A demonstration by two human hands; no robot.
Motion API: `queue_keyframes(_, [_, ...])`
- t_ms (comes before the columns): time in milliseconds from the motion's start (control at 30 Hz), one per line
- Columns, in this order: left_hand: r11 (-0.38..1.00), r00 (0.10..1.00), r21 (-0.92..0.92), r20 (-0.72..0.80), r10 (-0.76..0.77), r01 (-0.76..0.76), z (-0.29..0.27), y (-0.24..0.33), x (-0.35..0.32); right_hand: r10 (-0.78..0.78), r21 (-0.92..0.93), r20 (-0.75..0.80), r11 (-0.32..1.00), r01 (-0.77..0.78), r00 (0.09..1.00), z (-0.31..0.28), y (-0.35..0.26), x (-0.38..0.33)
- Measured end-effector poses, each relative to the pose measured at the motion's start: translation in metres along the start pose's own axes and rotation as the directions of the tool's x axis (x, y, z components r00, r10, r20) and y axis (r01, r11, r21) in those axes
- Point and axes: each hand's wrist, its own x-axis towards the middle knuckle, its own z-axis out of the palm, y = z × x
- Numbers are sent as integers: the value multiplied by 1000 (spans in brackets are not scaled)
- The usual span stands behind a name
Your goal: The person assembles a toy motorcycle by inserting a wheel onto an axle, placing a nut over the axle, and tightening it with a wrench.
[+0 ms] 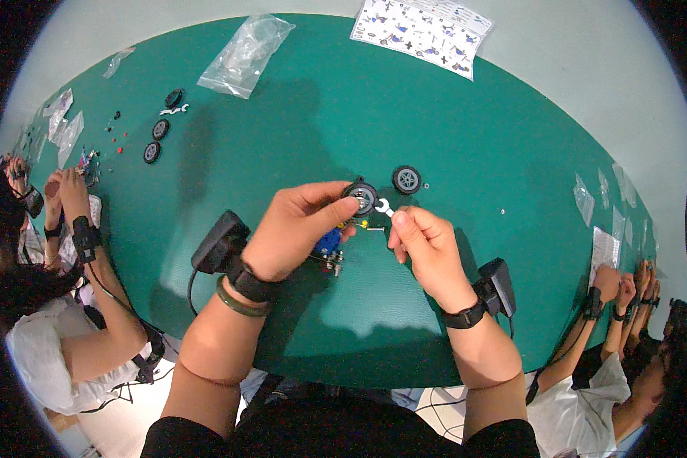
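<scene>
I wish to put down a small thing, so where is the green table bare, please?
Bare: the table between the paper sheet and the loose wheel; also between the three left-side wheels and left hand. Crowded: around the held wheel, wrench and right hand, and far left by the small parts.

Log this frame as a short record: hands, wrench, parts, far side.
left hand: grips black wheel
right hand: pinches white wrench
wrench end: beside that wheel, contact unclear
below wheel: blue toy part, join unclear
loose wheel: right of held one
far side: plastic bag, printed sheet
surface: green table
</scene>
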Motion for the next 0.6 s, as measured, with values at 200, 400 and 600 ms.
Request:
queue_keyframes(200, [991, 987, 105, 126, -100, 87, -9, 10, -3, -96, -14, 174, 995, 100, 980, -9, 3, 4])
queue_keyframes(400, [982, 966, 150, 212, -145, 114, -8, 10, -5, -50, -37, 238, 997, 60, 970, -12, 0, 4])
queue_keyframes(600, [983, 969, 158, 209, -131, 99, -5, 9, -6, -46, -50, 223, 997, 59, 974, -12, 0, 4])
